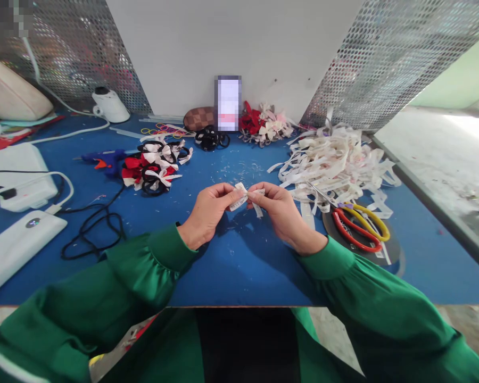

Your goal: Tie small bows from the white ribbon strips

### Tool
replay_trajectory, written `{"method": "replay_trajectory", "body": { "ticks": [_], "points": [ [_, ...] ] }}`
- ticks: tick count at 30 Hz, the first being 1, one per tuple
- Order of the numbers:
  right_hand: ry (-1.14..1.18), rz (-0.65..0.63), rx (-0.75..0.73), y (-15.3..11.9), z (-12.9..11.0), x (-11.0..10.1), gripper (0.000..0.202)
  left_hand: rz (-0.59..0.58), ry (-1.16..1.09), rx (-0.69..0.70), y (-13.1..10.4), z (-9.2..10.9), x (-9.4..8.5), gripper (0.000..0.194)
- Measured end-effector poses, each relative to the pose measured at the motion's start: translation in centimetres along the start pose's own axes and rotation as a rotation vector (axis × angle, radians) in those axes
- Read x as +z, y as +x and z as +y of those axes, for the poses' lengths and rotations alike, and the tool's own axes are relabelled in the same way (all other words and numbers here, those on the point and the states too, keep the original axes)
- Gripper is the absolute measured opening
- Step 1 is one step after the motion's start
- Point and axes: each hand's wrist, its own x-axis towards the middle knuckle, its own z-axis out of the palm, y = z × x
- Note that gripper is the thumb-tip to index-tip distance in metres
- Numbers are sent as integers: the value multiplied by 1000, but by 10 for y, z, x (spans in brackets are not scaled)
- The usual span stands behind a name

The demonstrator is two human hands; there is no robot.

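Note:
A white printed ribbon (239, 198), folded into bow-like loops with a short tail hanging down, is held above the middle of the blue table. My left hand (211, 210) pinches its left side between thumb and fingers. On the other side, my right hand (278, 213) pinches the ribbon near its centre, thumb and forefinger pressed together. The fingers partly hide where the ribbon crosses. To the right of my right hand lies a loose heap of white ribbon strips (331, 159). Scissors (359, 226) with red and yellow handles rest at the heap's near edge.
Left of my hands are finished-looking bows on black hair ties (155, 165), a blue glue gun (107, 159) and a black cord (99, 234). White power boxes (24, 242) stand at far left. Red and white bows (265, 125), a phone (228, 103) and a checkered pouch (198, 118) line the back.

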Motion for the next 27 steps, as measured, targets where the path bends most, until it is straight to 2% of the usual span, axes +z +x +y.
{"method": "replay_trajectory", "body": {
  "ticks": [7,10,13,16,19,22,27],
  "points": [
    [125,-110,15,-6,-1,3,21,-84,-212,-172,-4,5,5,30],
    [132,-88,29,-6,0,4,17,-56,-187,-147,-3,3,5,31],
    [108,-26,44,-4,0,3,16,25,-174,-118,0,1,4,30],
    [54,60,-13,0,-1,1,17,72,-191,-118,1,0,2,30],
    [26,115,-49,1,-1,-1,14,38,-177,-119,0,1,1,34],
    [-11,95,-49,0,1,0,14,0,-97,-109,-1,0,2,35],
    [-89,96,-112,0,4,0,12,21,-7,-79,-2,-2,3,29]
  ]
}}
